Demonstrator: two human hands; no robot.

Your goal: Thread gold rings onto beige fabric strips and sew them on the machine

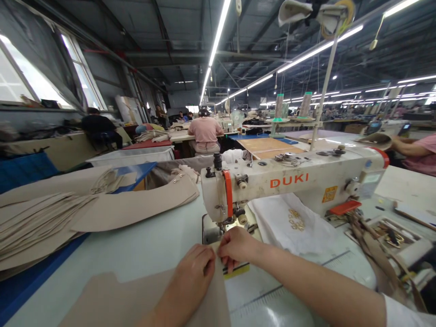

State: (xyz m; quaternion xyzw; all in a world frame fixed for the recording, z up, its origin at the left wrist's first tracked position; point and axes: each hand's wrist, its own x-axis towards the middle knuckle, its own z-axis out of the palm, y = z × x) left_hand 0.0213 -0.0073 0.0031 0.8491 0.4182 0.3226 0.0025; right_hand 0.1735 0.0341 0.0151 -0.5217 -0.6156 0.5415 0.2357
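The left grip (195, 272) rests, fingers curled, on the beige fabric piece (122, 297); whether it pinches the material I cannot tell. Just beside it, the right grip (238, 245) has thumb and fingers closed on the piece's far edge, right by the needle area of the sewing machine (289, 181). The fabric spreads leftward and nearer from both grips over the pale tabletop (153, 247). Stacked beige pieces (34, 222) lie well left of the grips; gold-coloured metal parts (296, 220) sit on white cloth (272, 227) beyond the right grip.
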